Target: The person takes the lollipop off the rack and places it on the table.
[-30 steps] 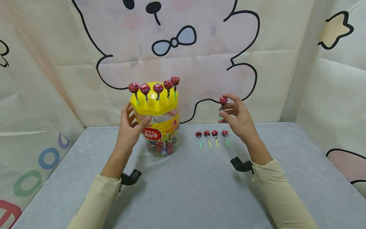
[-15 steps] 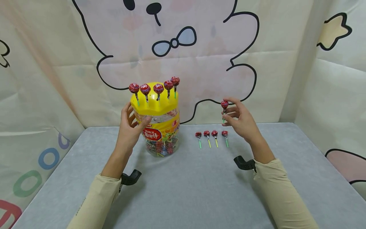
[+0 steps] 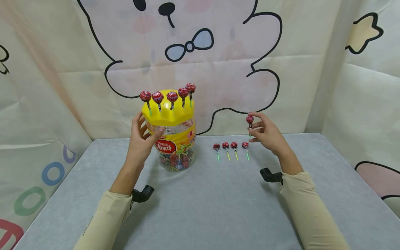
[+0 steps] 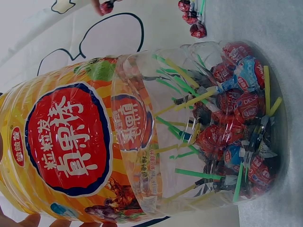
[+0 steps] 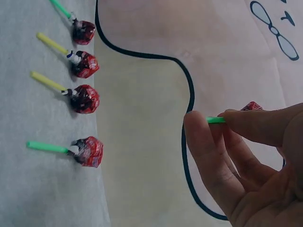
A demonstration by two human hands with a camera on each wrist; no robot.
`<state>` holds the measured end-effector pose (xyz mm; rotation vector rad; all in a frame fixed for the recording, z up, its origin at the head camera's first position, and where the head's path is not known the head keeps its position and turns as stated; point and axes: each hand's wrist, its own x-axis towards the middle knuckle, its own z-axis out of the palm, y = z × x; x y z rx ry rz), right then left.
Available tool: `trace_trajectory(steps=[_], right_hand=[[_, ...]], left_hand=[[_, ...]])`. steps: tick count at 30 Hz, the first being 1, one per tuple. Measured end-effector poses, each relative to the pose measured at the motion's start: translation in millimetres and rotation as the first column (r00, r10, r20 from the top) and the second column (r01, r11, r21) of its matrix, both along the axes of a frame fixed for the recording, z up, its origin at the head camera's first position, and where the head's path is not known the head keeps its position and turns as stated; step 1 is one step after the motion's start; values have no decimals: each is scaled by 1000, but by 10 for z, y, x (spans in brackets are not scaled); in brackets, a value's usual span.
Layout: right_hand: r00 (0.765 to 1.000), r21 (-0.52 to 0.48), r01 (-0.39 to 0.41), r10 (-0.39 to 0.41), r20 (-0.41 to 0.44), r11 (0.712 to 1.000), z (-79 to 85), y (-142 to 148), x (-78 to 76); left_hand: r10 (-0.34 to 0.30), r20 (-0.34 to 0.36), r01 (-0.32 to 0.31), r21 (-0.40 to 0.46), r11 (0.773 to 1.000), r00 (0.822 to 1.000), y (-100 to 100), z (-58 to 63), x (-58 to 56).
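My left hand (image 3: 143,135) grips the side of a clear plastic candy jar (image 3: 184,142) with a yellow lid (image 3: 168,116), thumb across its front. Several red-wrapped lollipops stand upright in the lid's rim, among them a lollipop (image 3: 172,96) at the front. Through the jar's lower wall, loose lollipops (image 4: 232,113) with green and yellow sticks show in the left wrist view. My right hand (image 3: 267,133) pinches a red lollipop (image 3: 249,119) by its green stick, head up, above the table's far edge. Its head is mostly hidden behind my thumb in the right wrist view.
Several red lollipops lie in a row on the grey table (image 3: 206,201), right of the jar, including a green-stick lollipop (image 3: 245,146) at the row's right end. A printed cloth backdrop (image 3: 218,76) hangs behind the table.
My right hand has moved down and slightly right with the lollipop, from well above the row to nearer the table's far edge. The left hand and jar have stayed put.
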<state>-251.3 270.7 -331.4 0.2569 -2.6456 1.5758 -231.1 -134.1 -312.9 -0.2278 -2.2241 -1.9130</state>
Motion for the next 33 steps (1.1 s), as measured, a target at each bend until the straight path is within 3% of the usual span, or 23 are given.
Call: trace_trajectory(steps=[19, 33], right_hand=[[994, 77, -16, 7, 113, 997, -208, 172, -99], [975, 101, -44, 21, 221, 994, -386, 236, -146]], left_hand=[[-1, -5, 1, 2, 1000, 1000, 4, 5, -7], [-4, -2, 4, 0, 1000, 1000, -1, 2, -7]])
